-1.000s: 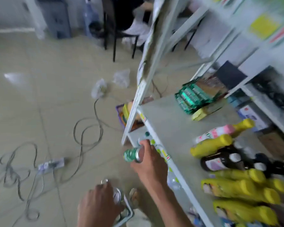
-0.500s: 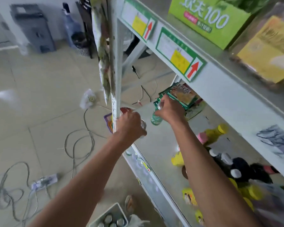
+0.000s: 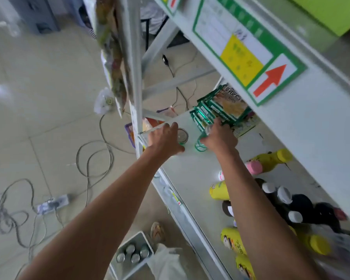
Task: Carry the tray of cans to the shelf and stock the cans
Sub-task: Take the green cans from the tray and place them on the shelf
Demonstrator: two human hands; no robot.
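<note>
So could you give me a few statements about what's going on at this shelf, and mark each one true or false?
1. Both hands are reaching onto the shelf. True: the left hand and right hand are each at a can.
2. The tray stands on the shelf. False: it sits on the floor below, with cans inside.
3. The green packets lie just behind the right hand. True.
4. The yellow bottles stand upright. False: they lie on their sides.
5. The tray is empty. False: several can tops show in it.
</note>
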